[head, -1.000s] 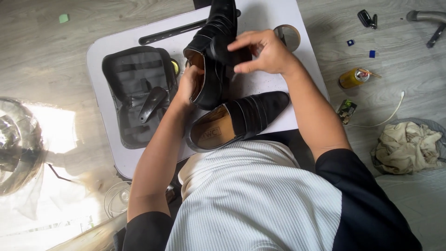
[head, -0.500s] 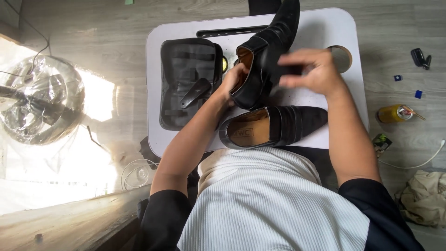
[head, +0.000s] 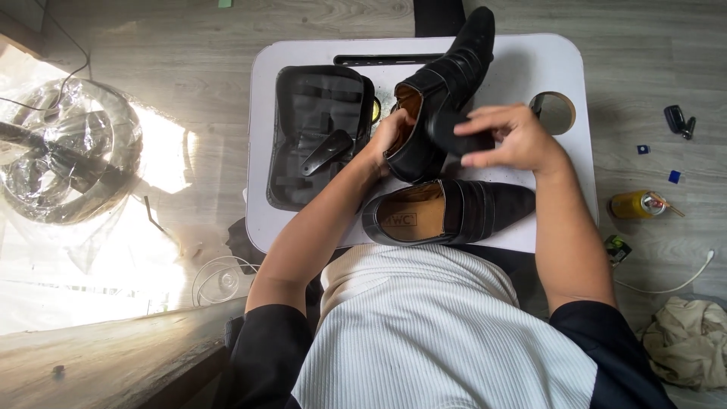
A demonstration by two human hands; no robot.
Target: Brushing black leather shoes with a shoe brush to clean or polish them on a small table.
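Observation:
My left hand (head: pixel 390 136) grips the heel opening of a black leather loafer (head: pixel 447 83), held tilted above the small white table (head: pixel 522 64). My right hand (head: pixel 509 140) presses a dark pad or cloth (head: pixel 454 138) against the side of that shoe, fingers closed on it. A second black loafer (head: pixel 450 214) lies flat on the table's near edge, its tan insole showing. To the left, an open black kit case (head: pixel 314 136) holds a black shoehorn (head: pixel 327 150).
A round hole (head: pixel 554 113) sits in the table's right corner. On the wooden floor to the right lie a yellow bottle (head: pixel 632 204), small dark items (head: pixel 678 120), a white cable (head: pixel 674 284) and a beige cloth (head: pixel 693 341). A fan (head: pixel 64 148) stands at left.
The view has shifted, so the table now sits more central. My right hand has slid along the held shoe's side; my left hand keeps its grip.

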